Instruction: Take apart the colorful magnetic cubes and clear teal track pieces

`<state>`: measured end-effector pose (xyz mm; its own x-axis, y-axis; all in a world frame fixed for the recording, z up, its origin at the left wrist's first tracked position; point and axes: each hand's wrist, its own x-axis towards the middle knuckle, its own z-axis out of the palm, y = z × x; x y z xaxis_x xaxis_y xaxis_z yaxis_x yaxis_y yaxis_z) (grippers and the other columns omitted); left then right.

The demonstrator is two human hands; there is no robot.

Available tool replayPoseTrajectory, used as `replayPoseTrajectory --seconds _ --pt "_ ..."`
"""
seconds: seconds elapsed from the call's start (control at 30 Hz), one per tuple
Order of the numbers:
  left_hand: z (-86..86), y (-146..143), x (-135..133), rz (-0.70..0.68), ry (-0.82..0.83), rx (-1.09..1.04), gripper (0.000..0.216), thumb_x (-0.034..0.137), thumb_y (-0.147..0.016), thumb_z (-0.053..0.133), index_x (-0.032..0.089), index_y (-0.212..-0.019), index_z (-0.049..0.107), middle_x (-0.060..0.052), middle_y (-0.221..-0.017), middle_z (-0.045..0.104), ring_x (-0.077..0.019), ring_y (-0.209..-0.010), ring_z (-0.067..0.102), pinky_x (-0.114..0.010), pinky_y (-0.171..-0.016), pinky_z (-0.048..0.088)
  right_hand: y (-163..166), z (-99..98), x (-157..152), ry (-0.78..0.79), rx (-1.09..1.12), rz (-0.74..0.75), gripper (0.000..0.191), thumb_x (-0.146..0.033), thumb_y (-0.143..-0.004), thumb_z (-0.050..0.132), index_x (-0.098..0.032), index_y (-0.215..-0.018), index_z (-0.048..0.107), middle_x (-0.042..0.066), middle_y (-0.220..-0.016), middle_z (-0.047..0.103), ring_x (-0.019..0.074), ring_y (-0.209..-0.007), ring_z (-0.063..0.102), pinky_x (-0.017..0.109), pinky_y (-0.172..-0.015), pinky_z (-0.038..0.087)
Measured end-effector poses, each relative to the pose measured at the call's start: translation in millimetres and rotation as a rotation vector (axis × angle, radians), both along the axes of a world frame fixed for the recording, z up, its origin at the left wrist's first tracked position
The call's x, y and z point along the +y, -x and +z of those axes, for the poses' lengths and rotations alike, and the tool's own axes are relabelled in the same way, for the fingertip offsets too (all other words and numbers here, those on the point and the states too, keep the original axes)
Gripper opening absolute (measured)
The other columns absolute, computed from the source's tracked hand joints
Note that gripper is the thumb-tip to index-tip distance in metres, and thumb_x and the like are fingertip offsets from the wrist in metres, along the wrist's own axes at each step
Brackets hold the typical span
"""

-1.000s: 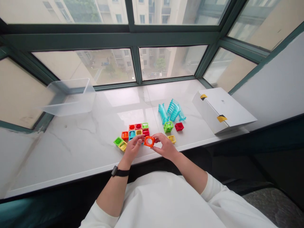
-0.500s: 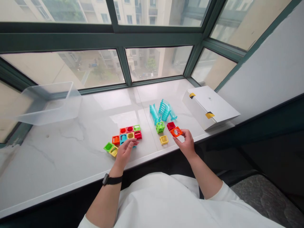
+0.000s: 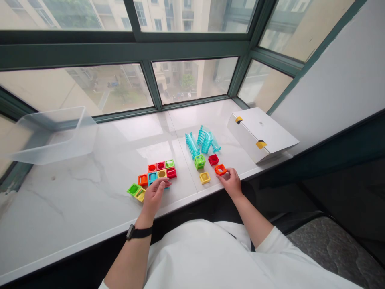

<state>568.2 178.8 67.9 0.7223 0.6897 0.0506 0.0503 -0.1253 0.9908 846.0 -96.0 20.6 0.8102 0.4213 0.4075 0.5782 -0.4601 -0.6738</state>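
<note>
My right hand (image 3: 231,181) is at the sill's front edge, its fingertips pinched on an orange hollow cube (image 3: 220,169) that sits on the marble. Close by stand a loose yellow cube (image 3: 205,177), a green cube (image 3: 199,161) and a red cube (image 3: 213,159). My left hand (image 3: 153,193) lies loosely with its fingers flat on the near edge of a joined cluster of coloured cubes (image 3: 161,169), covering a blue one. A green cube (image 3: 133,188) and a yellow cube (image 3: 140,195) sit at the cluster's left end, beside this hand.
Clear teal curved track pieces (image 3: 203,140) lie behind the loose cubes. A white cardboard box (image 3: 261,134) rests at the right end of the marble sill (image 3: 90,192). A clear plastic bin (image 3: 51,136) stands at the far left by the window.
My right hand carried the orange cube from in front of the cluster to the right and set it down among the loose cubes. My left hand let go of it and settled on the cluster.
</note>
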Motion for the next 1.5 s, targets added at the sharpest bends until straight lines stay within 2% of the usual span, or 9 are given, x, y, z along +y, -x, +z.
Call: replayPoseTrajectory --seconds 0.27,0.57,0.9,1.5 --pt "2.1 -0.3 -0.9 0.007 0.000 -0.003 0.039 0.054 -0.101 0.063 0.020 -0.115 0.075 -0.010 -0.105 0.080 -0.0270 -0.100 0.077 -0.041 -0.093 0.061 -1.0 -13.3 2.4 0.061 -0.060 -0.011 0.052 -0.071 -0.090 0.068 -0.022 -0.105 0.062 0.012 -0.099 0.070 0.0319 -0.093 0.067 0.047 -0.085 0.057" --pt "5.6 -1.6 -1.8 0.013 -0.003 0.000 0.039 0.056 -0.100 0.063 0.021 -0.112 0.076 -0.010 -0.102 0.081 -0.0276 -0.099 0.077 -0.042 -0.091 0.062 0.8 -21.6 2.0 0.093 -0.132 -0.003 0.053 -0.068 -0.093 0.067 -0.021 -0.117 0.061 0.014 -0.106 0.073 0.0336 -0.098 0.070 0.051 -0.091 0.057" --pt "3.6 -2.0 -0.7 0.016 0.005 -0.008 0.041 0.057 -0.099 0.064 0.021 -0.112 0.075 -0.010 -0.100 0.081 -0.0278 -0.097 0.077 -0.043 -0.091 0.063 3.1 -17.9 2.3 0.157 -0.211 0.040 0.054 -0.056 -0.096 0.067 -0.019 -0.134 0.058 0.017 -0.120 0.073 0.0358 -0.109 0.068 0.053 -0.099 0.055" --pt "2.8 -1.4 -1.0 0.009 0.015 -0.012 0.040 0.056 -0.099 0.064 0.021 -0.114 0.075 -0.009 -0.102 0.081 -0.0262 -0.095 0.077 -0.041 -0.092 0.062 4.4 -20.3 1.7 0.182 -0.249 0.041 0.054 -0.050 -0.096 0.065 -0.017 -0.136 0.056 0.019 -0.121 0.071 0.0368 -0.111 0.065 0.054 -0.101 0.053"
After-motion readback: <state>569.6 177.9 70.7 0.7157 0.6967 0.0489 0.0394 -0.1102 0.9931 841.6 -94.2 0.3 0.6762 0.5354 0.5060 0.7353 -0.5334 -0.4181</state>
